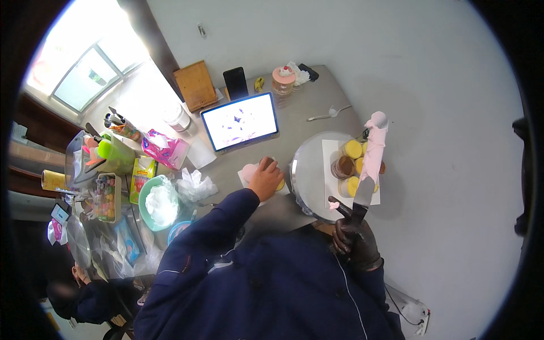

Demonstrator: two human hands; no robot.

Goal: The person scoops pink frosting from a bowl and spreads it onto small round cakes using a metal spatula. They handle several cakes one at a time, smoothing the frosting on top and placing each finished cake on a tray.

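My right hand (pixel 357 242), in a black glove, grips an offset-style metal spatula (pixel 363 193). A long load of pink cream (pixel 376 146) coats its blade, and a dab of the same cream sits on the gloved forefinger. Under the blade, several small round yellow and brown cakes (pixel 352 149) stand on a white board on a round turntable (pixel 308 178). My bare left hand (pixel 264 180) reaches down over a second white card (pixel 278 193). Its fingers are at a small brown cake (pixel 267 162), beside a pink-topped one (pixel 249 170); whether they grip it is hidden.
A lit tablet (pixel 240 121) stands beyond my left hand. Leftward are a green bowl of white cream (pixel 161 203), crumpled plastic (pixel 196 185), a tissue pack (pixel 163 148) and a tool container (pixel 117 153). Another person (pixel 91 299) sits at lower left. A wall (pixel 446 170) rises at right.
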